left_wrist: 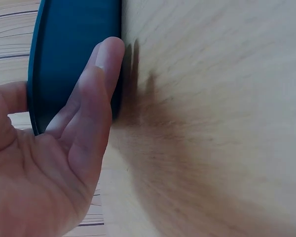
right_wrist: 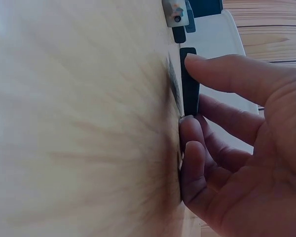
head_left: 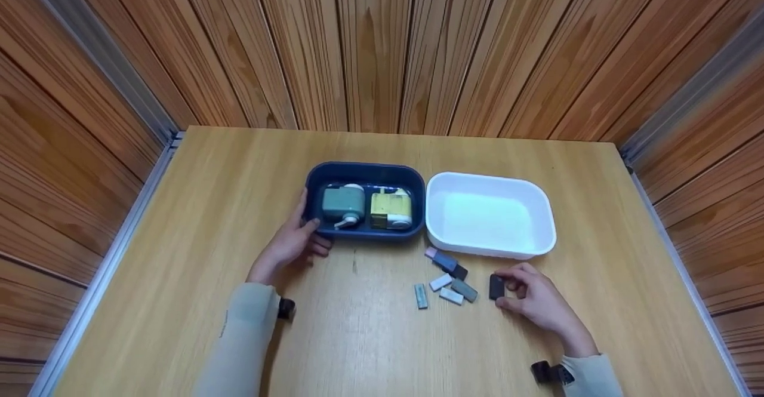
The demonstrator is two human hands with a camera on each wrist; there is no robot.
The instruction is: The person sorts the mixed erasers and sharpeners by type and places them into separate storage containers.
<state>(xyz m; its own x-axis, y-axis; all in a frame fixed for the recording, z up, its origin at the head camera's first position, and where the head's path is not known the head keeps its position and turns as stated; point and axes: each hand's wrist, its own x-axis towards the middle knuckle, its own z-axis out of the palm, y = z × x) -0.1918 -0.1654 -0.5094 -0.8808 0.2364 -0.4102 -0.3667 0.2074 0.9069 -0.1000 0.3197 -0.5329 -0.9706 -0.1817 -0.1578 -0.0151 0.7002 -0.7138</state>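
My left hand [head_left: 290, 243] grips the left front corner of the navy blue bin [head_left: 367, 234], thumb at the rim and fingers [left_wrist: 96, 98] along its outside wall. Inside the bin lie a green crank pencil sharpener [head_left: 342, 203] and a yellow one [head_left: 387, 207]. Over on the right, my right hand [head_left: 537, 294] pinches a black eraser [head_left: 496, 287] between thumb and fingers. In the right wrist view this black block stands close to the tabletop, and its far side is hidden. Left of that hand lies a loose group of small erasers, including a white one [head_left: 451, 296] and a grey one [head_left: 464, 290].
A white bin [head_left: 490, 250] stands against the navy bin's right side. Just in front of it lie a blue eraser with a pink end [head_left: 441, 259], another dark eraser [head_left: 459, 272] and a pale blue-green eraser [head_left: 421, 297]. Wooden panels [head_left: 382, 51] enclose the table [head_left: 358, 337].
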